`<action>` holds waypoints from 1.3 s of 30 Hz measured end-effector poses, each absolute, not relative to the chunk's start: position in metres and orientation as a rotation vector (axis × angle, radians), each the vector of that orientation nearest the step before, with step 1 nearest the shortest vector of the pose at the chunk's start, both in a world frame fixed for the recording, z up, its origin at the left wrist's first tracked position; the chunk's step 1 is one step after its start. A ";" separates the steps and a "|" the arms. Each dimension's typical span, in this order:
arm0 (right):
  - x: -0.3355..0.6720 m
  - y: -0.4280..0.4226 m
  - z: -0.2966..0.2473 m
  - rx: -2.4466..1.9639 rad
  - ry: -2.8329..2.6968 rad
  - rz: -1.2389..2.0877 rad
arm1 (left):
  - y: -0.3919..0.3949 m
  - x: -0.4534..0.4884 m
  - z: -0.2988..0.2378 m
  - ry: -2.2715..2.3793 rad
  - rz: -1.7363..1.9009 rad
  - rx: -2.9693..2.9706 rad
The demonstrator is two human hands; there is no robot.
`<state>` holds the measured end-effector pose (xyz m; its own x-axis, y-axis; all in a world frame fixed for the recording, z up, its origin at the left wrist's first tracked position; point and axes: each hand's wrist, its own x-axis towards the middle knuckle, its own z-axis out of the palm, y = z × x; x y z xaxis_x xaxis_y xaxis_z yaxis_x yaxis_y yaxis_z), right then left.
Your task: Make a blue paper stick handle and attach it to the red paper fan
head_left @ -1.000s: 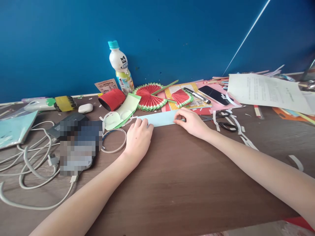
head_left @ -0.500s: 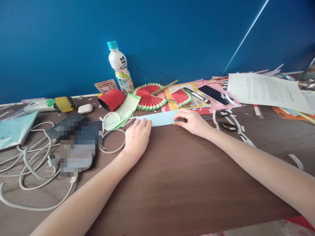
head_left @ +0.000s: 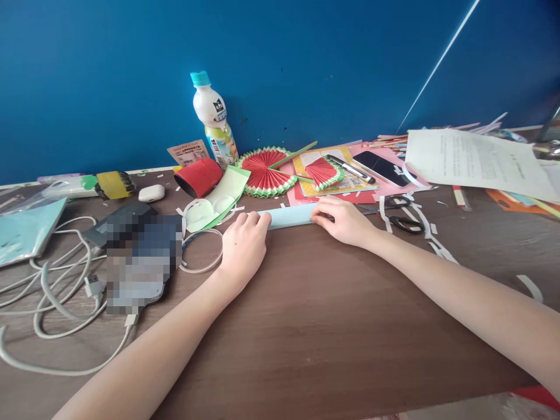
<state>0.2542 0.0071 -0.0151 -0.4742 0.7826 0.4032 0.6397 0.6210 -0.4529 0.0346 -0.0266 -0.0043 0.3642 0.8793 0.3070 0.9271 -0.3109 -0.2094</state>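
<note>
A strip of light blue paper [head_left: 291, 217] lies across the brown table between my two hands. My left hand [head_left: 245, 242] is closed over its left end, the fingers curled and the thumb hidden. At the strip's right end, my right hand [head_left: 343, 219] pinches the paper between thumb and fingers. Just behind the strip are two folded watermelon-patterned paper fans, a round one [head_left: 266, 172] and a smaller, partly spread one [head_left: 324, 173]. Scissors with black handles [head_left: 406, 224] lie right of my right hand, their blades partly hidden.
A bottle [head_left: 214, 119] stands against the blue wall. Left of my left hand are a tape ring [head_left: 202, 251], a phone [head_left: 151, 262] and white cables [head_left: 65, 291]. Green paper [head_left: 221, 201] and a red roll [head_left: 199, 177] lie behind. A printed sheet [head_left: 472, 163] rests at right.
The blue strip's left end, which showed beyond my left fingers, is now covered or folded in, and the strip looks slightly narrower. Both hands stay almost in place on it.
</note>
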 end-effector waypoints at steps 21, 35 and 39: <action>0.254 0.009 -0.010 -1.237 -2.260 0.318 | -0.051 0.052 0.003 -1.483 -0.035 -2.392; 0.220 -0.033 -0.021 -0.903 -2.543 -0.155 | -0.051 0.058 -0.001 -1.442 -0.134 -2.547; 0.219 -0.033 -0.017 -1.071 -2.537 -0.132 | -0.052 0.057 -0.005 -1.469 -0.159 -2.545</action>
